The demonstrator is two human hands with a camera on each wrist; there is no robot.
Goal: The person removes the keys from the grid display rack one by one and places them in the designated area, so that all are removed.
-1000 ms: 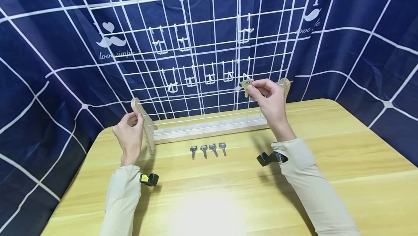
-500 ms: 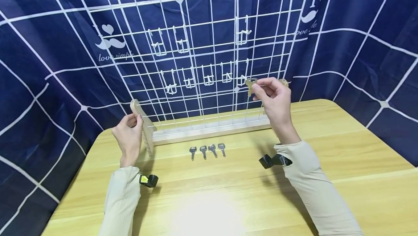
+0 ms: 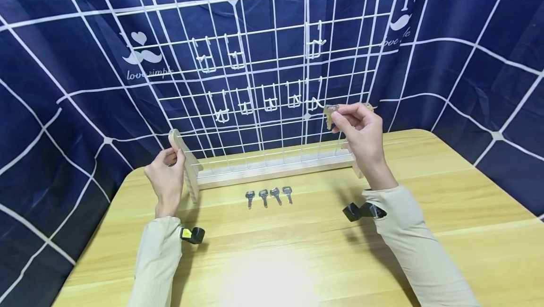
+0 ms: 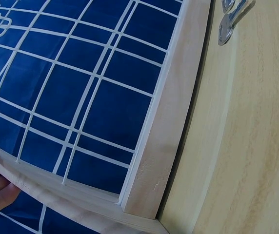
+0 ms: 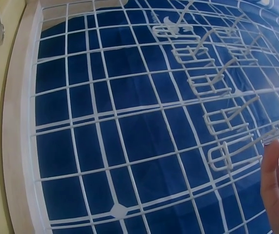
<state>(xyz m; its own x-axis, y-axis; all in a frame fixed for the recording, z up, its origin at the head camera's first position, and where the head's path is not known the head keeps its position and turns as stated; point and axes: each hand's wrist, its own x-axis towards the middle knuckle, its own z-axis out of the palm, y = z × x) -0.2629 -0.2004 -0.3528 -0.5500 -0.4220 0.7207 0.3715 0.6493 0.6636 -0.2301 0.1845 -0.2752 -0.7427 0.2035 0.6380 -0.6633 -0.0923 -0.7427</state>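
My right hand (image 3: 362, 132) pinches a brass-coloured key (image 3: 329, 114) between thumb and index finger, its blade pointing down. The key is at the tip of the lower right white wire hook (image 3: 313, 104); in the right wrist view the hook's prong reaches up to the key (image 5: 277, 134). That hook hangs on a white wire grid (image 3: 276, 29) set in a wooden stand (image 3: 272, 171). My left hand (image 3: 166, 174) grips the stand's left wooden side piece (image 3: 192, 189), thumb on one face and fingers on the other in the left wrist view.
Several silver keys (image 3: 275, 195) lie in a row on the wooden table (image 3: 238, 231) before the stand. More white hooks (image 3: 270, 104) hang across the grid in two rows. A dark blue curtain (image 3: 480, 108) with white lines surrounds the table behind.
My right hand has shifted a little to the right with the key, from over the hook to its prong's tip. The left hand stays on the side piece.
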